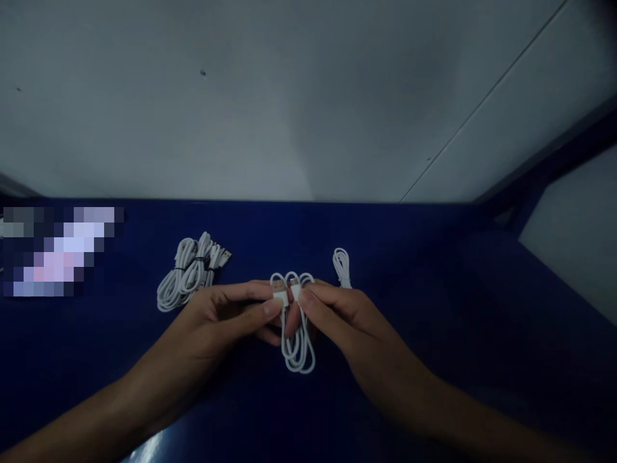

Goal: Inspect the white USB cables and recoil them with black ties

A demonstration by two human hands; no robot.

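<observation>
- Our left hand [226, 315] and right hand [337, 308] pinch a folded cable [297, 347], one plug each, keeping the loops together.
- A bundle [190, 273] lies far left on the worktop [434, 308].

Plain workstation, likely a small assembly or packing bench: dark blue table top [434, 308] set against a bare grey wall [289, 96], dim lighting, bundled white cables [190, 273] laid out in a row, another coil [341, 265] to the side.
</observation>
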